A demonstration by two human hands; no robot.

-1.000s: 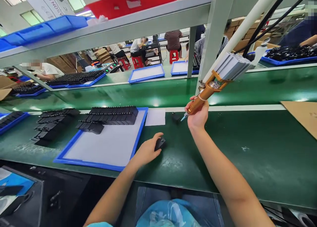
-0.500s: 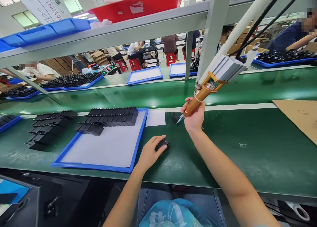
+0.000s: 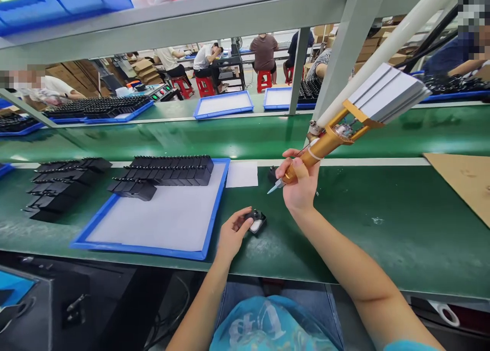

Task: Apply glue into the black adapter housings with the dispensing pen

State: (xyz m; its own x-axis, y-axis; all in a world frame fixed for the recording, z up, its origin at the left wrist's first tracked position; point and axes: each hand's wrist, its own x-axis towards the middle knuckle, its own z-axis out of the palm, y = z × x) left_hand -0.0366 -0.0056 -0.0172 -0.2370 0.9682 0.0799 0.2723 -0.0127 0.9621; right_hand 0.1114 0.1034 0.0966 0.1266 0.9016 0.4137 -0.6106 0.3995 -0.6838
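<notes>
My left hand (image 3: 232, 233) grips a small black part (image 3: 259, 222) by its left side, low over the green work surface; a pale patch shows on the part's face. My right hand (image 3: 301, 185) is wrapped round a gold dispensing tool (image 3: 323, 145), whose pale blue tip (image 3: 274, 187) points down and left, apart from the black part. Behind that tip, another small black object (image 3: 272, 173) is partly hidden by my right hand. Left of my hands lies a blue-rimmed tray (image 3: 215, 213) with rows of black boxes (image 3: 174, 171) at its back.
More black boxes (image 3: 67, 185) stand left of the tray. A white sheet (image 3: 242, 174) lies behind my left hand, cardboard (image 3: 463, 180) at the right. A metal frame (image 3: 172, 24) crosses above the bench. People sit at benches beyond.
The black part in my left hand has turned, and its pale patch now shows. The gold tool is tilted flatter, its tip slightly further left. The camera view has shifted.
</notes>
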